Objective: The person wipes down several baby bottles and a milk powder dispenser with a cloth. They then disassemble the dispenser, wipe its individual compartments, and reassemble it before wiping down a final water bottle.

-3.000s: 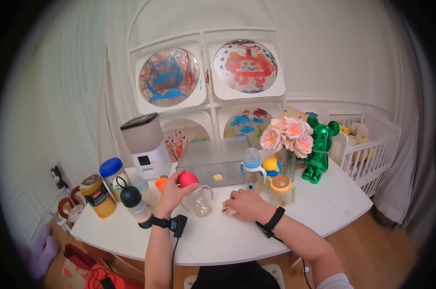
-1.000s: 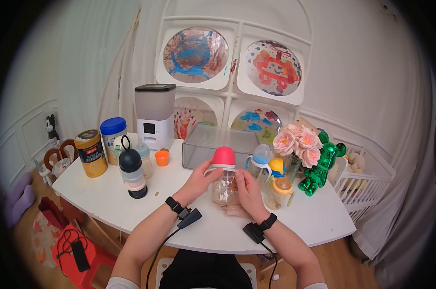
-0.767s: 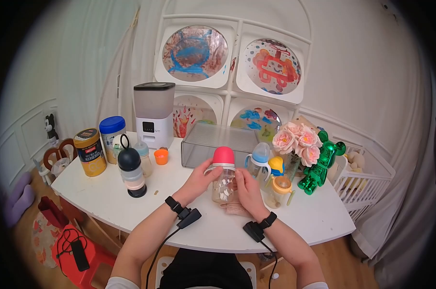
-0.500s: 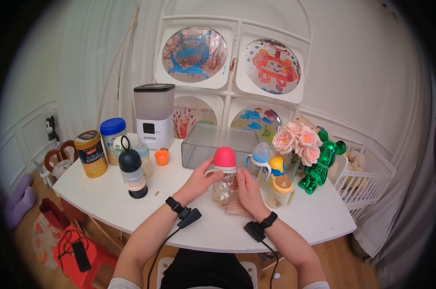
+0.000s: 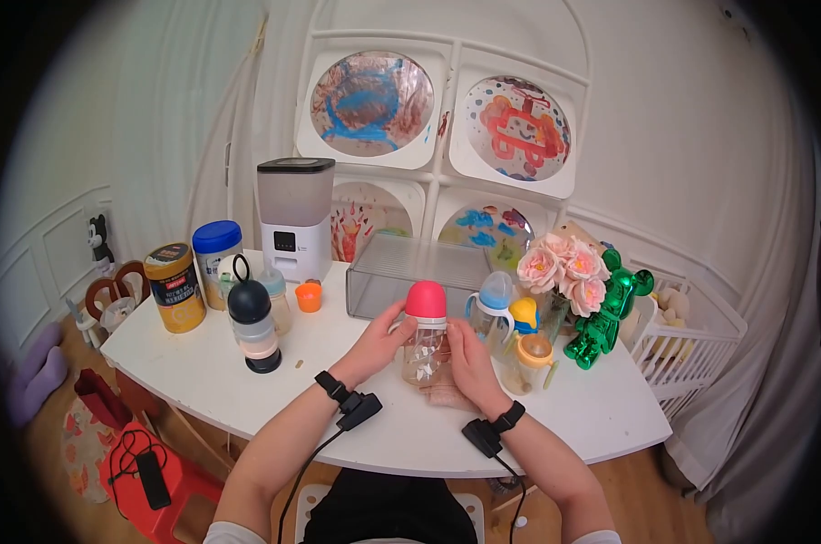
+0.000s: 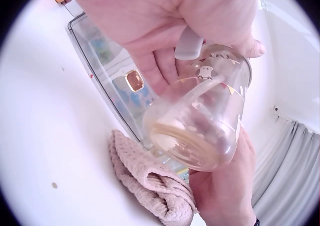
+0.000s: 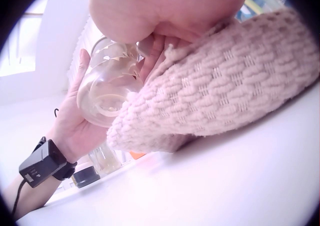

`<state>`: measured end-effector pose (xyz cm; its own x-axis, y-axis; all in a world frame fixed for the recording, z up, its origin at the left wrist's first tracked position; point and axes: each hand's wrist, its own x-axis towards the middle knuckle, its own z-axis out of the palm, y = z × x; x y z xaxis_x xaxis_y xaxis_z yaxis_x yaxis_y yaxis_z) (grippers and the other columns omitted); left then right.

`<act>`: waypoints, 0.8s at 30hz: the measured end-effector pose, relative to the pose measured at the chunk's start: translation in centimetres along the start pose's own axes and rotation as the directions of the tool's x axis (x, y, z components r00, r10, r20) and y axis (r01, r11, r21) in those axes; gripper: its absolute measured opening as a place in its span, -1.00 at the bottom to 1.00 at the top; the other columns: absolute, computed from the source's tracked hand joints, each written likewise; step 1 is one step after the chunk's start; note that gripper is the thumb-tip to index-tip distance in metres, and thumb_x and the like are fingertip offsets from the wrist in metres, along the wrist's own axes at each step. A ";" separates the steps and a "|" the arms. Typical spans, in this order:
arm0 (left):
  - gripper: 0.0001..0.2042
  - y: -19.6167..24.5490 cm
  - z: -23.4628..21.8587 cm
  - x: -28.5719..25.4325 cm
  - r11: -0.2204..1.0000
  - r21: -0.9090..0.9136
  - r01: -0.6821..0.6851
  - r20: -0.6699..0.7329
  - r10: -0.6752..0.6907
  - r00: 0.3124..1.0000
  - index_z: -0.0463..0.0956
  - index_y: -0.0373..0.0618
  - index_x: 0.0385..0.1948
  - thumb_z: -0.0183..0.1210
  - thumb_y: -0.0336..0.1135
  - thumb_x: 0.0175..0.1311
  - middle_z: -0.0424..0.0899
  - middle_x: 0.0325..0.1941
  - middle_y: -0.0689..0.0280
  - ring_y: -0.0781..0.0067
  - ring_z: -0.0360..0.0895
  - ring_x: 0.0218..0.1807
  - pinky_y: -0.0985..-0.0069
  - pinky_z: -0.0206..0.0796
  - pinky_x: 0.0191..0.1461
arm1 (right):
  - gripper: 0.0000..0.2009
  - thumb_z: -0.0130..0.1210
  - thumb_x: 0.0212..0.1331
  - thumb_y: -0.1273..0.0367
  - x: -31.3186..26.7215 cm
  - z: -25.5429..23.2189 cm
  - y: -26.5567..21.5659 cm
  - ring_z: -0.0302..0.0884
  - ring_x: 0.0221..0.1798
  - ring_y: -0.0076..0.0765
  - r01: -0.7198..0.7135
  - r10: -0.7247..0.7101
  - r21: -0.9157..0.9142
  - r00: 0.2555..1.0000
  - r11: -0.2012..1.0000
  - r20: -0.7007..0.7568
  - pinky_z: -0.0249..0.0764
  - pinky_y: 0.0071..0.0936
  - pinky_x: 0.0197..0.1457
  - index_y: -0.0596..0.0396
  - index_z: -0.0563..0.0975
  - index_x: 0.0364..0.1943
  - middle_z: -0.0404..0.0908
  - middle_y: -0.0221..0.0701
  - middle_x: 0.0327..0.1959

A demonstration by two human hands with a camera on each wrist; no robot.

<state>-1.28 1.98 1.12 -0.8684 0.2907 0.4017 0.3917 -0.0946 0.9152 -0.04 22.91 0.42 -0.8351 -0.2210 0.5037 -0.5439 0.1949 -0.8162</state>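
A clear baby bottle (image 5: 419,361) with a bright pink domed cap (image 5: 426,299) is held in front of me between both hands. My left hand (image 5: 372,349) grips it from the left, around its upper part and white handle (image 6: 189,44). From the other side my right hand (image 5: 476,367) holds it, with the thumb up along the bottle near the collar. The left wrist view shows the see-through base and small printed figures on the wall. Just under my right hand lies a folded pink waffle-weave cloth (image 6: 150,178), large in the right wrist view.
A blue-topped bottle (image 5: 494,304) and a yellow-collared cup (image 5: 526,367) stand close on the right, near flowers (image 5: 564,267) and a green bear figure (image 5: 601,317). A grey translucent box (image 5: 383,281) is behind. Left are a dark-capped stacked container (image 5: 254,326) and tins.
Three seconds ago my left hand was at the pink cap and my right hand was on the cloth. Both hands now hold the bottle; over the last second their hold stays much the same.
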 end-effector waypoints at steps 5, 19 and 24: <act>-0.30 0.0 -0.1 0.0 1.000 -0.003 -0.002 0.019 0.002 1.000 0.19 -0.26 0.56 0.04 0.11 0.65 0.49 0.45 0.15 0.41 0.47 0.42 0.40 0.37 0.47 | -0.61 -0.22 0.73 0.16 -0.3 -0.1 -0.6 0.62 -0.19 -0.52 0.027 -0.026 -0.037 1.000 0.999 0.006 0.58 -0.49 -0.03 0.18 0.48 0.25 0.62 -0.41 -0.18; -0.30 -0.3 -0.4 0.1 1.000 0.024 -0.003 0.017 0.003 1.000 0.21 -0.27 0.55 0.07 0.10 0.64 0.50 0.44 0.13 0.37 0.45 0.45 0.40 0.31 0.50 | -0.60 -0.22 0.73 0.15 -0.1 0.0 0.2 0.67 -0.17 -0.51 -0.048 0.046 0.046 0.998 0.998 0.049 0.59 -0.51 -0.06 0.18 0.46 0.24 0.62 -0.41 -0.17; -0.30 -0.3 -0.2 0.2 0.999 0.029 -0.020 0.004 0.019 1.000 0.21 -0.29 0.55 0.12 0.06 0.62 0.52 0.43 0.13 0.39 0.47 0.42 0.41 0.32 0.48 | -0.60 -0.22 0.73 0.14 0.0 0.0 0.6 0.65 -0.17 -0.52 -0.060 0.056 0.077 0.997 0.995 0.054 0.58 -0.51 -0.06 0.18 0.47 0.23 0.61 -0.41 -0.19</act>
<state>-1.62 1.82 0.89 -0.8593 0.2928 0.4193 0.4173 -0.0726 0.9059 -0.33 23.06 -0.05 -0.8586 -0.2610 0.4412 -0.4847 0.1337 -0.8644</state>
